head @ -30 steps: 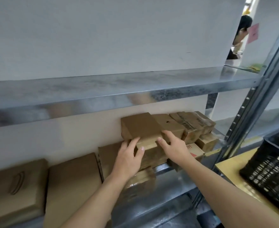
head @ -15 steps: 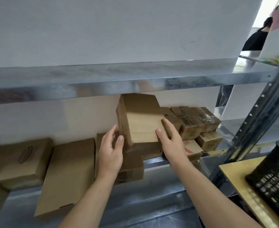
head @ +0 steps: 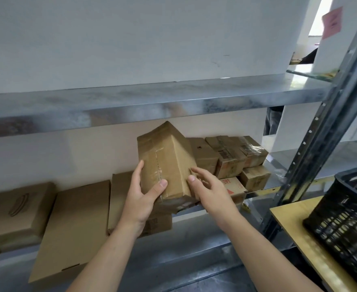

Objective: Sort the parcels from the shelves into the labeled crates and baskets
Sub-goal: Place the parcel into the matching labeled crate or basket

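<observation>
A taped brown cardboard parcel [head: 167,157] is tilted up on end above the stack on the lower shelf [head: 194,245]. My left hand [head: 140,199] grips its lower left corner, thumb across the taped front face. My right hand [head: 210,190] holds the parcel's right side with its fingers curled against it. Several more brown parcels [head: 230,159] are piled to the right, behind my right hand.
Flat cardboard boxes [head: 74,224] lie on the shelf to the left. A black plastic crate [head: 345,218] stands on a yellow wooden table [head: 295,228] at the right. A steel upright [head: 320,133] frames the shelf, and the upper shelf [head: 152,100] hangs close above the parcel.
The parcel has been tipped up from lying flat on the stack and turned, so its taped face now points at me. Both hands shifted lower on it.
</observation>
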